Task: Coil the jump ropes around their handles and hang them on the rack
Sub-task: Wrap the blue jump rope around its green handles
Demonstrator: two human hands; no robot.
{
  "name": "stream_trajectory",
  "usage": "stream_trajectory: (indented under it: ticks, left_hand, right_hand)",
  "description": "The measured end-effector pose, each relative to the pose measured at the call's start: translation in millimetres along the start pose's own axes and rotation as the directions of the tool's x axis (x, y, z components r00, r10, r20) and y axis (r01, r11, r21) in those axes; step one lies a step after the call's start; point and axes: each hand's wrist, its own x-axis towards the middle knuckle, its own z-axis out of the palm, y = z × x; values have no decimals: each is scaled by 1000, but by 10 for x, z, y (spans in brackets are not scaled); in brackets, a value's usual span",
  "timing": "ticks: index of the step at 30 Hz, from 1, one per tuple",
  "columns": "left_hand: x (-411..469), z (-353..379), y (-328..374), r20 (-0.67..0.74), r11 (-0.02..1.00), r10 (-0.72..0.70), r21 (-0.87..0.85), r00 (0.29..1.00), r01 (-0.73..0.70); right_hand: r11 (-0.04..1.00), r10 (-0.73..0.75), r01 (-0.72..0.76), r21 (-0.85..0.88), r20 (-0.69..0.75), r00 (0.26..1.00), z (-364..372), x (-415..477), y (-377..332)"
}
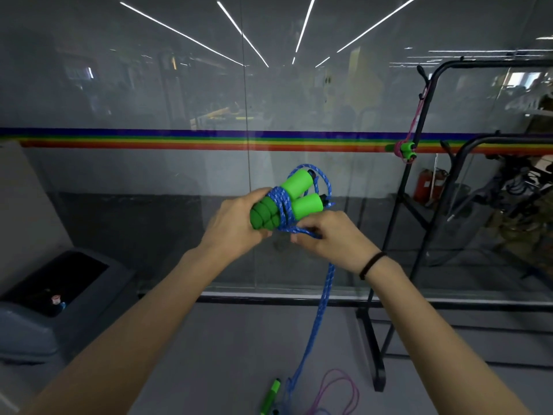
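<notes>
My left hand grips the two green foam handles of a jump rope held side by side. Blue rope is wound a few turns around their middle. My right hand pinches the blue rope just below the handles; the rest of the rope hangs down to the floor. A black rack stands to the right, and a coiled pink rope with green handles hangs from its upper left hook. On the floor lie another green handle and a loose pink rope.
A glass wall with a rainbow stripe runs straight ahead. A grey bin sits at the lower left. Behind the rack are a red extinguisher and stored equipment. The rack's base bar lies on the floor at right.
</notes>
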Motion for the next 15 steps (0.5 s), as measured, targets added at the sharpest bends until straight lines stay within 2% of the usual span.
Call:
stream_trajectory:
  ticks: [5, 8, 11, 15]
  left_hand:
    - [-2, 15, 21, 73, 962, -35, 273, 997, 14]
    - [11, -6, 34, 132, 931, -50, 365, 990, -1]
    - [27, -81, 44, 223, 926, -31, 372, 974, -56]
    - [78, -197, 66, 355, 931, -14, 347, 935, -118]
  right_hand:
    - [977, 15, -30, -209, -76, 997, 1, 106, -126]
    - [973, -41, 33, -230, -29, 999, -56, 189, -181]
    - [984, -61, 71, -161, 65, 996, -112, 257, -168]
    - [987, -85, 97, -126, 94, 992, -163, 271, -171]
